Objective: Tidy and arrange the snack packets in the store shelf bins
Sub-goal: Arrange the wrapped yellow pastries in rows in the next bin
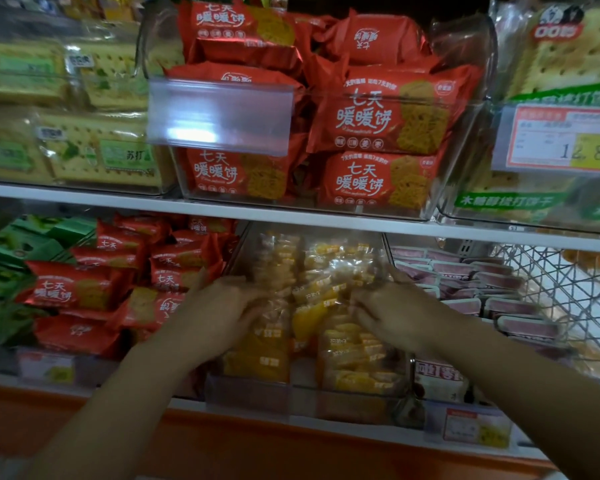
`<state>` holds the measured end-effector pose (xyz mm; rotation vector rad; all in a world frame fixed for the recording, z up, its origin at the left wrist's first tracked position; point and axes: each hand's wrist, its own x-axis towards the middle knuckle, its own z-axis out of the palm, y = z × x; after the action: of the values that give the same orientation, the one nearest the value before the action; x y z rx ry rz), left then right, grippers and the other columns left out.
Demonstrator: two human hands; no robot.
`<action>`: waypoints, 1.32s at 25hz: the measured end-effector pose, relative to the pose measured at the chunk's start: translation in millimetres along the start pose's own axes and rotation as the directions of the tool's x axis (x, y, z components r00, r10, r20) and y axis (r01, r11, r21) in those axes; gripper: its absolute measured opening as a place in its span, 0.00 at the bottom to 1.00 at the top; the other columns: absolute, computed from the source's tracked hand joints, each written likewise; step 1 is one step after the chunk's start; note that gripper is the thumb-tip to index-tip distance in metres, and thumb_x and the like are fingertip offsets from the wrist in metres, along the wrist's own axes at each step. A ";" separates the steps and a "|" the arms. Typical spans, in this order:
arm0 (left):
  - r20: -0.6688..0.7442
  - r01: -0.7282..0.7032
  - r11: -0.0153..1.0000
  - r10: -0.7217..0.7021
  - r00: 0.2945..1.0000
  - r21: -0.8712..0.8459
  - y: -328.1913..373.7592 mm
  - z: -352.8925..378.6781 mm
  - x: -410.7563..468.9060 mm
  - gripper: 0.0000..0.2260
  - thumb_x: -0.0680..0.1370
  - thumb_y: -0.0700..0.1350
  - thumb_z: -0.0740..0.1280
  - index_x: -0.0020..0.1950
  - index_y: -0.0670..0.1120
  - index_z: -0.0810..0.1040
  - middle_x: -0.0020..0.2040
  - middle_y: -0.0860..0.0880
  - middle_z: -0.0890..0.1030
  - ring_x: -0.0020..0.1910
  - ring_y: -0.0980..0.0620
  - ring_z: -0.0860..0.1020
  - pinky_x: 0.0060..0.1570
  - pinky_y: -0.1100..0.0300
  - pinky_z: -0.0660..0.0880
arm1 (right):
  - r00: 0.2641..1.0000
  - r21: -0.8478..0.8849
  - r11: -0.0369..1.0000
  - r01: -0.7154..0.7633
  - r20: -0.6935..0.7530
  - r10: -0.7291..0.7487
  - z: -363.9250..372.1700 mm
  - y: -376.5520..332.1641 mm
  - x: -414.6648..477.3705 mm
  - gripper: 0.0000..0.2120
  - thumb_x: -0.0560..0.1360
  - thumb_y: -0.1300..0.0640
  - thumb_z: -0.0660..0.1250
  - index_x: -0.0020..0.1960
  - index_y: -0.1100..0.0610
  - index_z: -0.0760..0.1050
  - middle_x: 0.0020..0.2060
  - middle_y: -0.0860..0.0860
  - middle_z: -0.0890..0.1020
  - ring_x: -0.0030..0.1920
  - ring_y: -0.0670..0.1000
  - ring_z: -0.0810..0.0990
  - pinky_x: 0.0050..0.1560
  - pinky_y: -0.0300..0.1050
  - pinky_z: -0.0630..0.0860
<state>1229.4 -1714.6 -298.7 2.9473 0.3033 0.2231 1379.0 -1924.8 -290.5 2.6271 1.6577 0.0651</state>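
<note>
On the lower shelf a clear plastic bin (248, 393) holds several yellow and orange snack packets (347, 348) in see-through wrappers. Both hands are inside it. My left hand (219, 306) grips packets at the bin's left side, fingers curled round them. On the right side, my right hand (392, 310) pinches the packets with bent fingers. Motion blur softens the packets between the hands.
Red biscuit packets (80, 289) fill the bin to the left, green packs (0, 271) beyond them. Pink packets (492, 285) lie to the right beside a wire basket (568, 296). The upper shelf carries a clear bin of red packets (378, 123), cracker packs (101, 154) and a price tag (561, 140).
</note>
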 end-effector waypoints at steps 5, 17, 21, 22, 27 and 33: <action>0.007 0.022 0.998 -0.021 1.000 -0.060 -0.4 22.0 -12.7 0.19 0.77 0.59 0.50 0.59 0.60 0.76 0.63 0.62 0.72 0.65 0.59 0.67 0.69 0.50 0.49 | 0.986 -0.087 0.996 0.015 -0.163 -0.029 -9.6 -16.7 29.1 0.15 0.78 0.49 0.55 0.63 0.50 0.70 0.61 0.48 0.76 0.62 0.52 0.73 0.70 0.48 0.55; 0.001 0.031 0.995 -0.031 1.000 -0.091 -1.9 26.4 -23.4 0.12 0.81 0.54 0.54 0.58 0.57 0.75 0.58 0.60 0.75 0.63 0.57 0.68 0.72 0.48 0.41 | 0.970 0.208 0.978 0.012 -0.242 0.040 -11.9 3.5 50.0 0.05 0.73 0.60 0.68 0.48 0.55 0.82 0.46 0.52 0.83 0.45 0.53 0.81 0.47 0.43 0.75; -0.016 0.028 0.992 -0.030 0.999 -0.125 1.0 25.7 -26.2 0.12 0.81 0.53 0.55 0.57 0.57 0.76 0.63 0.61 0.72 0.66 0.59 0.65 0.72 0.48 0.39 | 0.963 -0.087 0.985 0.152 -0.213 -0.167 -19.0 16.1 41.3 0.18 0.65 0.67 0.74 0.53 0.55 0.81 0.44 0.52 0.82 0.42 0.54 0.82 0.44 0.37 0.71; -0.021 0.028 0.989 -0.031 0.999 -0.146 1.6 24.9 -27.6 0.11 0.81 0.53 0.55 0.57 0.57 0.76 0.62 0.61 0.73 0.66 0.59 0.66 0.72 0.49 0.38 | 0.960 -0.115 0.978 0.175 -0.200 -0.196 -20.2 16.6 41.7 0.18 0.65 0.68 0.73 0.54 0.55 0.81 0.44 0.52 0.82 0.42 0.54 0.82 0.43 0.37 0.71; 0.023 0.030 0.975 -0.025 0.999 -0.222 3.6 16.6 -39.2 0.11 0.81 0.53 0.55 0.59 0.62 0.73 0.58 0.64 0.76 0.61 0.65 0.70 0.73 0.47 0.36 | 0.933 -0.073 0.970 0.231 -0.265 -0.242 -20.7 -3.9 35.9 0.11 0.74 0.62 0.63 0.53 0.55 0.80 0.46 0.53 0.81 0.47 0.56 0.80 0.44 0.45 0.77; 0.032 0.034 0.983 -0.028 0.999 -0.181 0.3 14.4 -48.2 0.15 0.81 0.52 0.55 0.67 0.62 0.70 0.60 0.62 0.69 0.64 0.62 0.67 0.73 0.46 0.41 | 0.873 -0.020 0.954 0.300 -0.397 -0.283 -24.1 -55.2 37.3 0.13 0.77 0.51 0.57 0.51 0.52 0.79 0.43 0.49 0.80 0.40 0.55 0.81 0.33 0.50 0.79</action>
<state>1185.2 -1727.4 -319.0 2.7615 0.3075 0.1923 1344.0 -1867.2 -268.6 2.4746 2.1825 0.5972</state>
